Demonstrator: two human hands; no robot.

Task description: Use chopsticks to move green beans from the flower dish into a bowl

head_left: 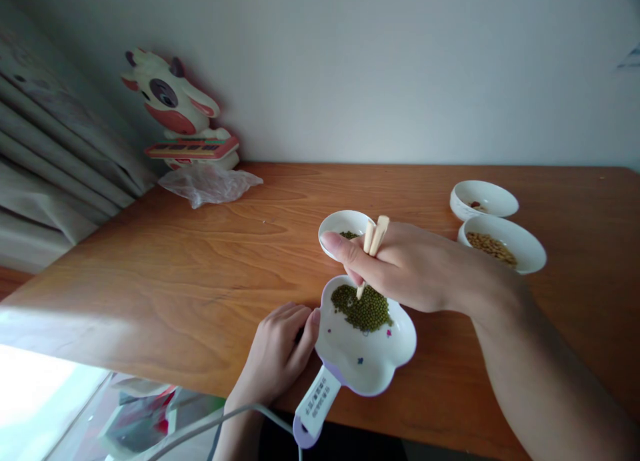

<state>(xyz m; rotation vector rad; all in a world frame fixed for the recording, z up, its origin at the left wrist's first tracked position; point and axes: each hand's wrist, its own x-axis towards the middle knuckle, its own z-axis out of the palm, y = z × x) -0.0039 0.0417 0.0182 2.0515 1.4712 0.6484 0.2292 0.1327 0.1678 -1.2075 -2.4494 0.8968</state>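
Note:
My right hand [400,264] is closed round a pair of wooden chopsticks [373,244]. Their tips dip into a heap of green mung beans [363,307] in a white flower-shaped dish [370,361] with a lilac handle. My left hand [280,351] rests on the table with its fingers curled against the dish's left rim. Just behind my right hand stands a small white bowl [340,222] with a few green beans in it.
Two more white bowls stand at the right: one with yellow beans [503,246], one nearly bare behind it [484,198]. A cow figure [180,111] and a crumpled clear plastic bag [210,182] sit at the back left. A curtain hangs at the left.

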